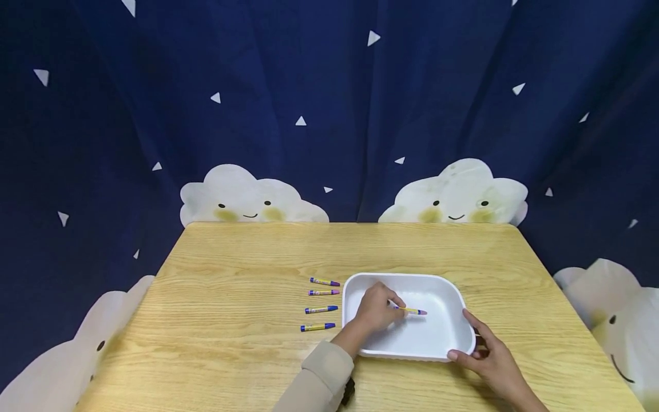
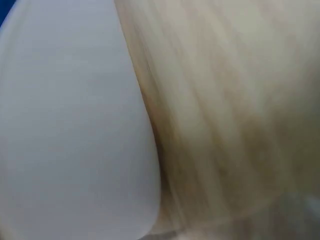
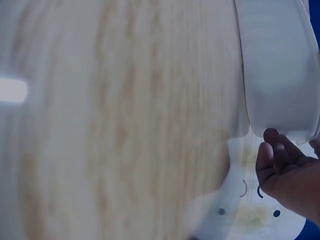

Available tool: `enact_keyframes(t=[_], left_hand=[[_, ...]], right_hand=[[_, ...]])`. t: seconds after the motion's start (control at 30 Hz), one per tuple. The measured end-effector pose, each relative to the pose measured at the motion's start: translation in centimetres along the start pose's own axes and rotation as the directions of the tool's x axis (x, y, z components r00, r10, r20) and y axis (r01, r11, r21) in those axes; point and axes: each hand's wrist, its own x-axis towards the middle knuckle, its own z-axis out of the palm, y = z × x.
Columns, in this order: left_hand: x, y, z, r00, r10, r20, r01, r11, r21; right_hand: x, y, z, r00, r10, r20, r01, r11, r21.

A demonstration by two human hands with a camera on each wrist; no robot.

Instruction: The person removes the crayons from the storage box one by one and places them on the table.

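Note:
A white rectangular tray point(image 1: 412, 349) sits on the wooden table. Inside it, my left hand point(image 1: 378, 309) pinches a yellow crayon point(image 1: 414, 311) with a pinkish-purple tip, pointing right. At the tray's right end, my right hand point(image 1: 491, 360) grips the wall, thumb at the near corner and fingers along the side. The right wrist view shows that hand point(image 3: 287, 170) with its fingers at the tray point(image 3: 280, 70). Only the tray's blurred side point(image 2: 75, 125) and the table appear in the left wrist view; the left hand is out of sight there.
Left of the tray, several crayons lie in a column: a purple one point(image 1: 325, 282), a pink-purple one point(image 1: 324, 292), and blue ones point(image 1: 321, 309). The wooden table point(image 1: 231, 355) extends around them. A dark blue curtain point(image 1: 257, 86) with clouds hangs behind.

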Motion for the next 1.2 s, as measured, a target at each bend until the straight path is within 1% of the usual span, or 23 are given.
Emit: enact_keyframes(t=[0.1, 0.2, 0.4, 0.5, 0.6, 0.73, 0.83, 0.97, 1.1, 1.2], left_hand=[[-1.0, 0.3, -0.1, 0.999, 0.036, 0.019, -0.036, 0.999, -0.021], [-2.1, 0.7, -0.3, 0.996, 0.083, 0.023, -0.081, 0.995, -0.063], [-4.6, 0.8, -1.9, 0.99, 0.139, 0.02, -0.135, 0.982, -0.135], [-5.8, 0.4, -2.8, 0.987, 0.161, -0.011, -0.161, 0.976, -0.143], [-6.8, -0.1, -3.7, 0.988, 0.148, -0.043, -0.154, 0.973, -0.172], [-8.1, -0.7, -4.9, 0.99, 0.12, -0.072, -0.134, 0.963, -0.234], [-9.0, -1.0, -5.6, 0.987, 0.11, -0.114, -0.136, 0.958, -0.253], [-9.8, -1.9, -6.4, 0.984, 0.072, -0.16, -0.116, 0.953, -0.281], [-10.5, -3.0, -7.5, 0.986, 0.013, -0.166, -0.065, 0.948, -0.312], [-11.3, -3.9, -8.3, 0.988, -0.026, -0.152, -0.025, 0.947, -0.32]], right_hand=[[-0.1, 0.1, 0.0, 1.0, -0.017, -0.01, 0.017, 1.0, 0.005], [0.0, 0.0, -0.1, 1.0, -0.019, -0.019, 0.019, 1.0, -0.006], [0.1, 0.1, -0.2, 1.0, 0.007, -0.004, -0.007, 1.0, -0.022], [0.1, 0.1, -0.2, 1.0, 0.022, -0.002, -0.022, 0.999, -0.042], [0.3, 0.0, -0.2, 1.0, 0.029, 0.004, -0.028, 0.999, -0.045], [0.3, 0.1, -0.1, 1.0, 0.026, 0.008, -0.026, 0.999, -0.034], [0.3, 0.3, -0.1, 1.0, 0.014, 0.004, -0.013, 1.0, -0.026], [0.2, 0.2, -0.1, 1.0, 0.016, 0.007, -0.016, 0.999, -0.03], [0.3, 0.0, -0.2, 0.999, 0.042, 0.023, -0.041, 0.998, -0.041], [0.3, 0.0, -0.2, 0.998, 0.059, 0.036, -0.057, 0.997, -0.043]])
